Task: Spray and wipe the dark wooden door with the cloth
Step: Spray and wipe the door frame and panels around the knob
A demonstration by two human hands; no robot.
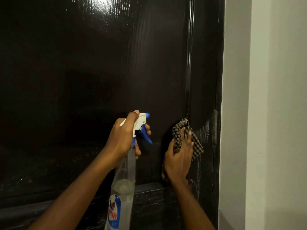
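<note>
My right fingers (186, 138) lie flat, pressing the checked cloth (196, 146) on the wet right edge of the dark door (99, 72), mid-wipe; my left fingers (147, 128) grip the spray bottle (126, 171) just left; next, I judge, wipe the drips below.

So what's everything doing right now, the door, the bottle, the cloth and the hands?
door: shiny, with wet drops near the cloth.
spray bottle: held up, partly full, nozzle facing the door.
cloth: bunched up, pressed on the door.
left hand: holds the spray bottle, finger on the trigger.
right hand: flat, presses the cloth.
</note>
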